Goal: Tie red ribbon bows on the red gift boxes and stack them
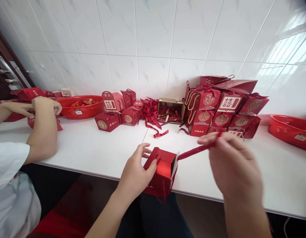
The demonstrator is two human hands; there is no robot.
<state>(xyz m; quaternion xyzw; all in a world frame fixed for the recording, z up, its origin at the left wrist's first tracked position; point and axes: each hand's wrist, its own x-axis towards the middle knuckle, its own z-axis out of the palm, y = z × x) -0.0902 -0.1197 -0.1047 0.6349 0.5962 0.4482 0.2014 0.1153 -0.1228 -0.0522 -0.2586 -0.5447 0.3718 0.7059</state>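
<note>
My left hand (139,168) grips a red gift box (165,170) by its left side, thumb on top, at the table's front edge. The box lies tilted, and its right end shows a pale inner flap. A thin red cord loop hangs from its front. To the right, my right hand (233,158) pinches a red ribbon (196,152), held up above the table. The ribbon runs taut from the box's right end to my fingers. Some of my right fingers are blurred.
Finished-looking red boxes are stacked at the back right (221,109) and back left (118,110). Between them lie a heap of ribbons (151,110) and a cardboard box (171,101). Red baskets (79,112) stand on both sides. At left, a co-worker's arm (45,129) reaches over the table (93,145).
</note>
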